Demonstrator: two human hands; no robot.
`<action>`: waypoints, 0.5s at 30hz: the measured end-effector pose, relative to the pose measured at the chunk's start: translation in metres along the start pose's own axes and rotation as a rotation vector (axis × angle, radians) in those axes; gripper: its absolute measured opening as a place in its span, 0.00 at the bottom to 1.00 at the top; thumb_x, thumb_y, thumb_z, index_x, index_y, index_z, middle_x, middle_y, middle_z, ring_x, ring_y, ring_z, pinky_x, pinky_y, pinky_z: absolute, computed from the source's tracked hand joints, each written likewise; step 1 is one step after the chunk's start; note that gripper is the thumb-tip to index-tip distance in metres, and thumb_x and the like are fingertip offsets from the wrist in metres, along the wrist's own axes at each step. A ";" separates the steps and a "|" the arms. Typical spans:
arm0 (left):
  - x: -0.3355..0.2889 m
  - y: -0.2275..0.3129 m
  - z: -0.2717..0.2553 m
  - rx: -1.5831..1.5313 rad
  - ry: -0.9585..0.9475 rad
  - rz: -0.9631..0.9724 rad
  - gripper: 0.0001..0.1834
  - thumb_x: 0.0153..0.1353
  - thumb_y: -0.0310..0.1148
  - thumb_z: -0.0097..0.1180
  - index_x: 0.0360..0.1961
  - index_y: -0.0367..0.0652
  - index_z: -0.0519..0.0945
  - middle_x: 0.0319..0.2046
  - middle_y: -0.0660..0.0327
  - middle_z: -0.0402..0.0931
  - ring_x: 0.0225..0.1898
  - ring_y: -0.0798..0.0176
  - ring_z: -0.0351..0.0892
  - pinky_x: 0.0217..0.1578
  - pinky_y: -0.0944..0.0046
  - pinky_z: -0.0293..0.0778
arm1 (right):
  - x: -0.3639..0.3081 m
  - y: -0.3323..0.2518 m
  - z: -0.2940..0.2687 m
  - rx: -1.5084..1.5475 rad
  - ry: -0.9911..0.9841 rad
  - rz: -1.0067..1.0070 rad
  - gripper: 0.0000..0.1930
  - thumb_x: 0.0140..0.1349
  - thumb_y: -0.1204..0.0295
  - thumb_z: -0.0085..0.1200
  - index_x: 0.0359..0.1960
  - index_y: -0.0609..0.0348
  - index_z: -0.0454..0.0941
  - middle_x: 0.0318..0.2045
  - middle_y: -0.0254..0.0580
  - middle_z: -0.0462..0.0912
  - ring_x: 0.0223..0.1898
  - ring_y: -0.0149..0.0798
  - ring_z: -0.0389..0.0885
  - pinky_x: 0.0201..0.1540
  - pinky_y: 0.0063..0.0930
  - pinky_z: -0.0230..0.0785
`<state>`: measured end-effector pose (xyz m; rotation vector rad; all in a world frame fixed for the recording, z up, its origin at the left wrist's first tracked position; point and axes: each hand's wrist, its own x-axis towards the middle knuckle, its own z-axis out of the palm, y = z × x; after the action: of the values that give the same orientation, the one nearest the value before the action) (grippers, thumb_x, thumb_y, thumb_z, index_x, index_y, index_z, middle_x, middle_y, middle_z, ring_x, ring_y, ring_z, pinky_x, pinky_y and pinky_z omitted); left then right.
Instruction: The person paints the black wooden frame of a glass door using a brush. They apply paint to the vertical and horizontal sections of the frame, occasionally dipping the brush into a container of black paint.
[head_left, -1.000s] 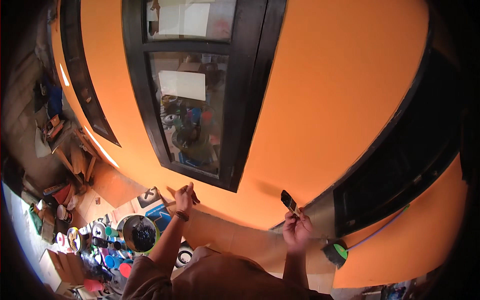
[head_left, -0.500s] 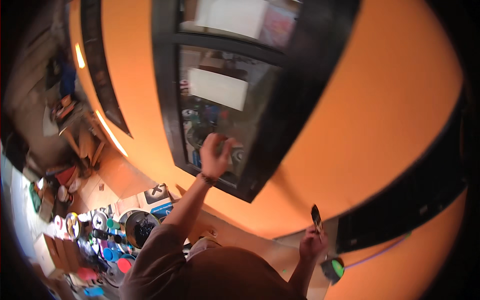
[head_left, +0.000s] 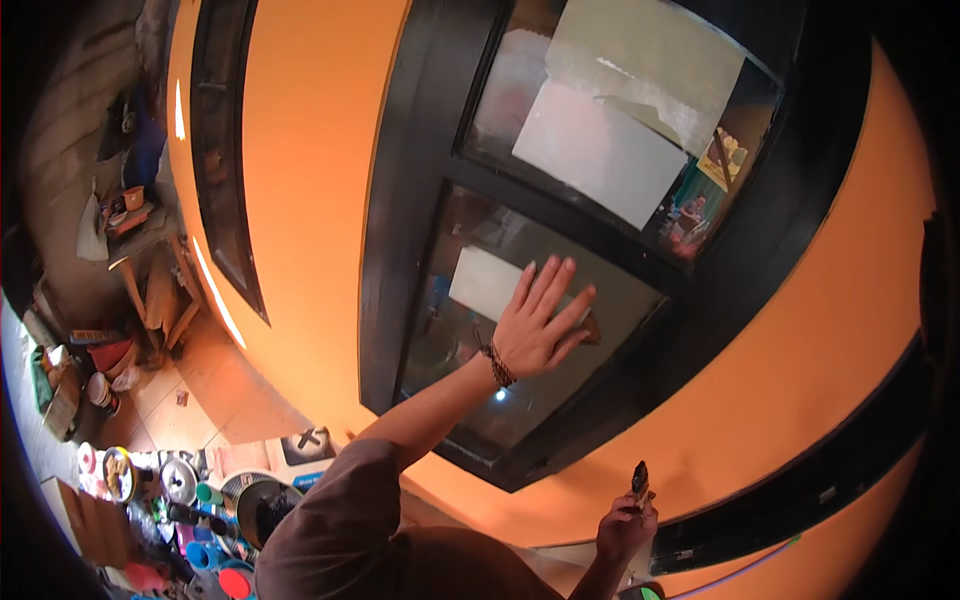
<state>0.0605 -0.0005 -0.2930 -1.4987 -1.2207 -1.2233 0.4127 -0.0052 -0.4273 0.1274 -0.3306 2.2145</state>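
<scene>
Paintbrush [head_left: 641,482], 1, is in the right hand [head_left: 626,530], left hand [head_left: 538,335] before 1 windowpane [head_left: 540,397].

Paintbrush [head_left: 640,484] roughly upright, dark bristles up, lower right of window [head_left: 570,221]; window black-framed, glass panes stacked.

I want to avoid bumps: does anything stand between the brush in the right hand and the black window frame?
Nothing visible stands between the brush and the black window frame. The left hand, over the lower glass pane, is off that path.
</scene>
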 end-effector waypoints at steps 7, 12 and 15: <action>-0.005 -0.007 0.000 -0.018 -0.023 -0.026 0.34 0.55 0.43 0.57 0.63 0.50 0.66 0.68 0.45 0.50 0.69 0.43 0.48 0.66 0.43 0.43 | 0.002 0.035 0.015 -0.035 0.101 -0.056 0.12 0.64 0.71 0.45 0.45 0.58 0.79 0.42 0.48 0.80 0.41 0.38 0.80 0.38 0.22 0.77; -0.008 -0.004 0.001 -0.025 -0.028 -0.045 0.34 0.55 0.40 0.57 0.64 0.50 0.65 0.68 0.47 0.50 0.69 0.45 0.49 0.66 0.44 0.44 | -0.013 0.029 0.017 -0.024 0.093 0.018 0.12 0.63 0.73 0.44 0.45 0.59 0.79 0.45 0.43 0.81 0.43 0.38 0.78 0.39 0.24 0.76; -0.008 -0.004 0.003 -0.074 -0.030 -0.039 0.34 0.55 0.40 0.56 0.64 0.50 0.64 0.68 0.48 0.51 0.69 0.46 0.50 0.66 0.44 0.46 | -0.029 0.020 0.018 -0.021 0.180 -0.049 0.12 0.63 0.74 0.45 0.44 0.63 0.78 0.41 0.46 0.81 0.42 0.39 0.78 0.40 0.24 0.77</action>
<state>0.0569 0.0019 -0.3017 -1.5589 -1.2413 -1.2880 0.4147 -0.0435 -0.4202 -0.0745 -0.2487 2.1542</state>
